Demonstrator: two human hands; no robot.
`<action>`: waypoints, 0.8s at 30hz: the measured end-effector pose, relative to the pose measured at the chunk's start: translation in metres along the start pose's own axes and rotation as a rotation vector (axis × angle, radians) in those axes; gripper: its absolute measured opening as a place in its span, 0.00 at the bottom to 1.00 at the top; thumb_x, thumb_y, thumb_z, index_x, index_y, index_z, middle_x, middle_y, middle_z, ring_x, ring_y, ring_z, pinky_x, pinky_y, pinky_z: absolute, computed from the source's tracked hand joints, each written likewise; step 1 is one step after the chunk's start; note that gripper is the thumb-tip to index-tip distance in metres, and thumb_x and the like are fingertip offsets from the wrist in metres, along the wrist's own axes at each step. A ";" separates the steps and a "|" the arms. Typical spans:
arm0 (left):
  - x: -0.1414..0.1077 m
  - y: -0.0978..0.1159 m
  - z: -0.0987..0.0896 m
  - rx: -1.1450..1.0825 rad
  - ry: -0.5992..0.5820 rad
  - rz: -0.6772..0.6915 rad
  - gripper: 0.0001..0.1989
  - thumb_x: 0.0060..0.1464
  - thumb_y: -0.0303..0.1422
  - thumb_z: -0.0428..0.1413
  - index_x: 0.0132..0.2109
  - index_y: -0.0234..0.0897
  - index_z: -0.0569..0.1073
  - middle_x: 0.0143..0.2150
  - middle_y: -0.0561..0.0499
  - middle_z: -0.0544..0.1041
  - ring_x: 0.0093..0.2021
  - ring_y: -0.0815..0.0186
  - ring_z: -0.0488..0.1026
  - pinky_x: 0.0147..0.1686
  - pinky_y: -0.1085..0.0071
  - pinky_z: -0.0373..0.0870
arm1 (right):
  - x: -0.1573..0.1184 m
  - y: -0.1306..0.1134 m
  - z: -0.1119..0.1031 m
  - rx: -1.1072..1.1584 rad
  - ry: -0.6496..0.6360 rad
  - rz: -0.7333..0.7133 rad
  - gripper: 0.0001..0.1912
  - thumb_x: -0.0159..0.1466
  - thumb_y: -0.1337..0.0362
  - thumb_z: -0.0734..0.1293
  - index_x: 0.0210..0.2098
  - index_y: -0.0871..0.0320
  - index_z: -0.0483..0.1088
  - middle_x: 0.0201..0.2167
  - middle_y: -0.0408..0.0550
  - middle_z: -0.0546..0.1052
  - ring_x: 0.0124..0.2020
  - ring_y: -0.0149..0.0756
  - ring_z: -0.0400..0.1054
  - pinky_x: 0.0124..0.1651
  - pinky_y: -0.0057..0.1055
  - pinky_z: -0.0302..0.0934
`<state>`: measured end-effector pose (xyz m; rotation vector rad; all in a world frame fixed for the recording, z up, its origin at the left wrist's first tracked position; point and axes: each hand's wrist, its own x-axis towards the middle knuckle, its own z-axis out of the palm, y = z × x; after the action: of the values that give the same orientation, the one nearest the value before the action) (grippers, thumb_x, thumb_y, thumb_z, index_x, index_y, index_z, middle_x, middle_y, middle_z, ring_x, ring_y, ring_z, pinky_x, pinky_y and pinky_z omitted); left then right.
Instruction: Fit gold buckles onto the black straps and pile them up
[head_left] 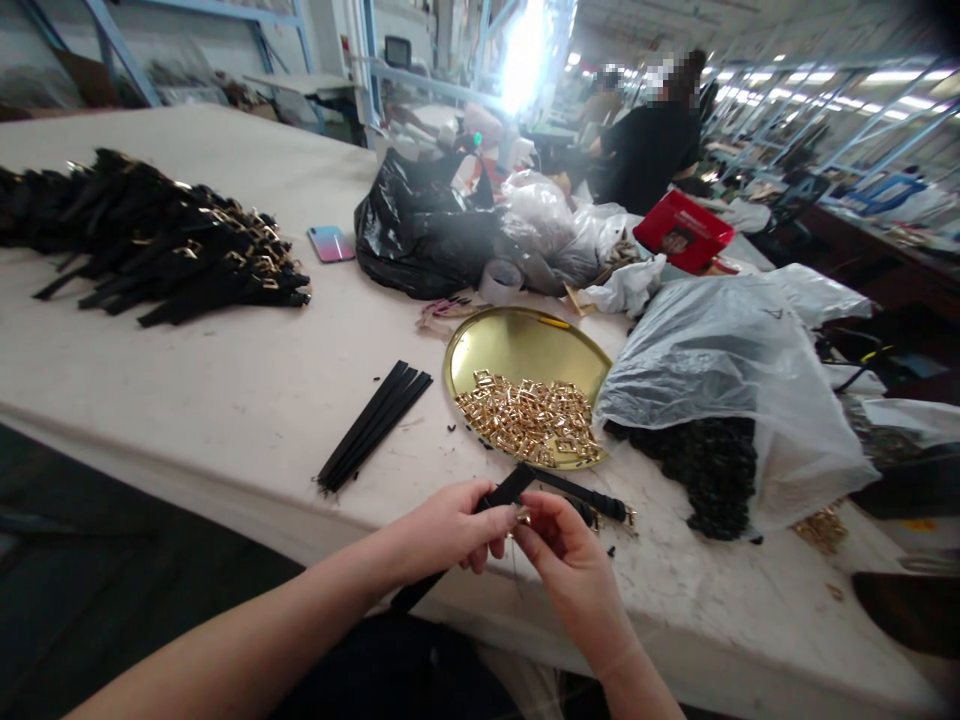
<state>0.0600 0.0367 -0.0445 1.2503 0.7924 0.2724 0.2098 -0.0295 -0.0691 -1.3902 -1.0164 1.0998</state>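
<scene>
Close to the table's front edge, my left hand (472, 530) is closed round a black strap (511, 486), whose other end hangs down below the hand. My right hand (562, 545) pinches a small gold buckle (523, 517) at the strap, touching my left fingertips. Just behind the hands, black straps with buckles (592, 492) lie on the table. A round gold tray (495, 340) holds a heap of gold buckles (529, 415). To the left lies a small bundle of plain black straps (375, 425).
A large pile of buckled black straps (180, 240) covers the left of the table (187, 400), near a phone (330, 244). Black and clear plastic bags stand behind the tray. A clear bag (720, 350) spills small black pieces (712, 460) at right. Another person (649, 150) is farther back.
</scene>
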 end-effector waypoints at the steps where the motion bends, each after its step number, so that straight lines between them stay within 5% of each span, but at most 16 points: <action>1: -0.001 0.000 0.000 -0.023 0.003 0.009 0.12 0.54 0.41 0.45 0.34 0.35 0.60 0.24 0.56 0.66 0.18 0.75 0.61 0.19 0.78 0.59 | 0.000 0.000 0.001 0.071 0.034 0.051 0.11 0.51 0.64 0.71 0.35 0.55 0.72 0.27 0.42 0.74 0.28 0.31 0.67 0.33 0.28 0.63; 6: -0.009 -0.007 0.002 0.142 0.051 0.014 0.12 0.56 0.39 0.41 0.38 0.36 0.62 0.26 0.55 0.67 0.18 0.74 0.61 0.19 0.78 0.58 | 0.001 -0.001 0.006 0.561 0.223 0.289 0.14 0.45 0.64 0.75 0.31 0.55 0.73 0.27 0.38 0.75 0.26 0.25 0.68 0.32 0.22 0.66; 13: -0.022 -0.005 -0.003 0.528 0.076 0.151 0.12 0.55 0.35 0.44 0.30 0.37 0.68 0.24 0.55 0.68 0.25 0.70 0.63 0.26 0.76 0.57 | -0.008 0.001 0.010 0.741 0.167 0.481 0.16 0.43 0.65 0.76 0.31 0.55 0.73 0.21 0.36 0.74 0.20 0.23 0.68 0.25 0.18 0.65; 17: -0.023 -0.001 0.001 0.522 0.112 0.196 0.10 0.54 0.33 0.44 0.30 0.36 0.67 0.26 0.54 0.69 0.28 0.68 0.64 0.29 0.75 0.58 | -0.016 0.003 0.022 0.625 0.092 0.366 0.12 0.47 0.62 0.74 0.31 0.56 0.73 0.22 0.38 0.74 0.21 0.25 0.66 0.26 0.21 0.64; 24: -0.021 -0.008 0.012 -0.029 -0.053 0.007 0.06 0.52 0.34 0.47 0.37 0.36 0.60 0.27 0.56 0.68 0.20 0.75 0.61 0.21 0.78 0.59 | -0.024 0.002 0.029 0.220 0.097 0.069 0.08 0.55 0.58 0.68 0.30 0.57 0.70 0.23 0.40 0.71 0.24 0.30 0.62 0.28 0.26 0.57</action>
<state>0.0516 0.0127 -0.0426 1.2291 0.7361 0.2548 0.1758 -0.0464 -0.0700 -1.2951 -0.7588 1.1465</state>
